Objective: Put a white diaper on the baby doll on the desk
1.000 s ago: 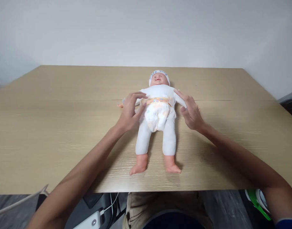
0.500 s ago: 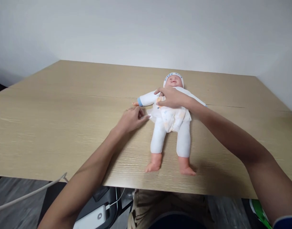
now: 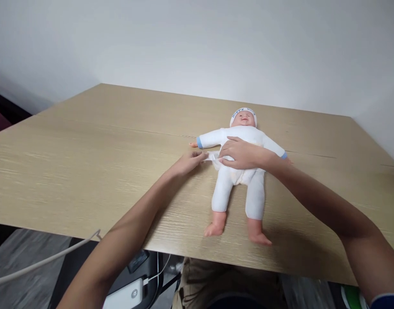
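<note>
A baby doll [image 3: 239, 189] in a white suit and cap lies on its back on the wooden table [image 3: 87, 159], feet toward me. It wears a diaper [image 3: 235, 174] round its hips. My right hand [image 3: 242, 153] lies across the doll's belly, fingers pressed flat on the diaper's waistband. My left hand [image 3: 190, 162] is at the doll's side, pinching the diaper's white side tab [image 3: 212, 156] between thumb and fingers.
A white wall stands behind the table. Under the near edge are a white cable [image 3: 39, 262], a white power adapter [image 3: 126, 296] with a cord, and something green [image 3: 353, 296] at the lower right. My lap shows below the table edge.
One second ago both hands hovered open at either side of the doll's waist. My right hand has come down onto its belly, and my left hand has pinched the side tab. The view has shifted left.
</note>
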A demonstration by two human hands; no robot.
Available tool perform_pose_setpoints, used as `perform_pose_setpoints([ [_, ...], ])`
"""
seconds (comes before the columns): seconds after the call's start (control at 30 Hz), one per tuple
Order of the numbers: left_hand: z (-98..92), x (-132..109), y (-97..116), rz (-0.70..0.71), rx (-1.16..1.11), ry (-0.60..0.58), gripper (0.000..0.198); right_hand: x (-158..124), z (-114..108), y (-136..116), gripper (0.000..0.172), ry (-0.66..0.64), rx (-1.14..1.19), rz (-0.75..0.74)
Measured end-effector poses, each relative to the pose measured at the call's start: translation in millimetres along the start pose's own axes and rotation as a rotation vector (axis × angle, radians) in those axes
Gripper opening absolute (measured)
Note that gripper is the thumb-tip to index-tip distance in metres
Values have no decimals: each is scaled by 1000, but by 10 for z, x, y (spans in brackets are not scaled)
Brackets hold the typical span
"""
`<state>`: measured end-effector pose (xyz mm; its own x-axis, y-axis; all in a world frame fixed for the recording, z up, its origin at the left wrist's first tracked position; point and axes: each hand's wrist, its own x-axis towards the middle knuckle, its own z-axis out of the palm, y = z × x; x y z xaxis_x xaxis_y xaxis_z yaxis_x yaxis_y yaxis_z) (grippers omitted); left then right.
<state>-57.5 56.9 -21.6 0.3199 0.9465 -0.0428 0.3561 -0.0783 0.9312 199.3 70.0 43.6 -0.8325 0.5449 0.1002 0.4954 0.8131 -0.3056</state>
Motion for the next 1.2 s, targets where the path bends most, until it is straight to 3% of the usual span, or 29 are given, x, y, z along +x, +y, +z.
perform_pose_setpoints([
  [0.2, 145, 179, 65, 27, -187, 76, 44, 90, 95, -37, 32, -60, -187, -13],
  [0.4, 209, 284, 243, 47, -229, 64, 46, 52, 134, -104, 29, -31, -261, -21],
  [0.5, 213, 289, 325, 62, -224, 46, 46, -82, 42, -140, 25, 64, -188, -6],
  [0.67, 234, 278, 427, 70, -183, 33, 46, -374, -142, -124, 30, 367, 47, 48],
  [0.8, 327, 335, 521, 77, -144, 43, 48, -465, -82, 34, 21, 570, 113, 180],
  [1.07, 646, 451, 564, 124, -157, 33, 58, -408, 140, 161, 38, 564, 345, 282],
  [1.2, 717, 450, 445, 301, -255, 39, 62, -355, 163, 119, 40, 589, 298, 313],
])
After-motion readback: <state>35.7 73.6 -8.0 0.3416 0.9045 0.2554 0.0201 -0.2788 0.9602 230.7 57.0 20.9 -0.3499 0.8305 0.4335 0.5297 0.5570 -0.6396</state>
